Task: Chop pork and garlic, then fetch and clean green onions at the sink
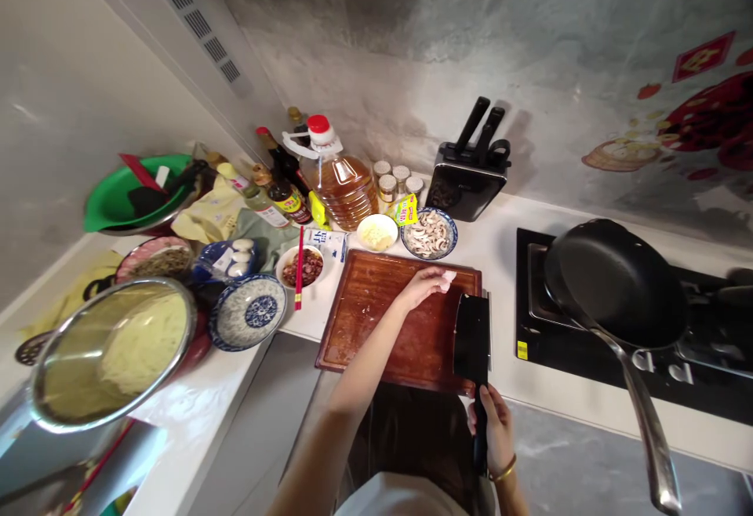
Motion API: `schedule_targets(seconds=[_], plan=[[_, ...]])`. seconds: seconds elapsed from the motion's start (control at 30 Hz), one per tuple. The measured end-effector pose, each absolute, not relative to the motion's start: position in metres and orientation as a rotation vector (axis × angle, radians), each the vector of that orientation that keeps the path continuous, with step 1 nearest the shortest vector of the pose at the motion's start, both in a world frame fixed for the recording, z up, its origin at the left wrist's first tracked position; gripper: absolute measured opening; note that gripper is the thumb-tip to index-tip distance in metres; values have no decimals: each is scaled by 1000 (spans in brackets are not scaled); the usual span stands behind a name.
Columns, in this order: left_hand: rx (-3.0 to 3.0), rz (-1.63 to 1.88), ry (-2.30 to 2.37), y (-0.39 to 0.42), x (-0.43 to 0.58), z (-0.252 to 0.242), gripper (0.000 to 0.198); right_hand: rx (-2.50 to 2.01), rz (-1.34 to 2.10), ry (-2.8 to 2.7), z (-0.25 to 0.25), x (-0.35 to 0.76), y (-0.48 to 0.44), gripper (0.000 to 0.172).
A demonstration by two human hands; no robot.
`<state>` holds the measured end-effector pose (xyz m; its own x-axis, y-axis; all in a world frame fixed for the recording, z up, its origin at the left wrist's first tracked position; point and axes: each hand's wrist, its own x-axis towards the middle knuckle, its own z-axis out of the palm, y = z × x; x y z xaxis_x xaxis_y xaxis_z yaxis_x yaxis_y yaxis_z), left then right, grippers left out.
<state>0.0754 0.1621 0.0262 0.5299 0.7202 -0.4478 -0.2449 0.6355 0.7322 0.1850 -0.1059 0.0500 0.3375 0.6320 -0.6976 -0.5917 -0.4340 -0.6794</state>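
Observation:
My left hand (424,284) reaches over the brown wooden cutting board (376,320) and pinches a small white piece of food (449,275) near the board's far right corner. My right hand (494,426) grips the handle of a black cleaver (472,337). The blade lies along the board's right edge, pointing away from me. A blue-rimmed bowl of sliced mushrooms (429,234) stands just beyond the board, close to my left hand.
A black frying pan (617,281) sits on the stove at right, handle toward me. A knife block (467,175), oil bottle (338,179), sauce bottles, small bowls and red chopsticks (300,269) crowd the counter behind. A steel bowl (111,351) stands at left.

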Motion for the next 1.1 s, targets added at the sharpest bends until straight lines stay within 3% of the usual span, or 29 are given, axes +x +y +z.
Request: schedule_targets(seconds=[0.33,0.5,1.1], plan=[[830,923,989,139,5,65,33,-1502,1520,-209,52,175,-82,25],[607,1055,1059,124,-49,76,34,-1459,1638,-332,52,153,-60,27],[410,966,973,122,-145,87,27,-1385,1649,-424,67,58,-29,26]])
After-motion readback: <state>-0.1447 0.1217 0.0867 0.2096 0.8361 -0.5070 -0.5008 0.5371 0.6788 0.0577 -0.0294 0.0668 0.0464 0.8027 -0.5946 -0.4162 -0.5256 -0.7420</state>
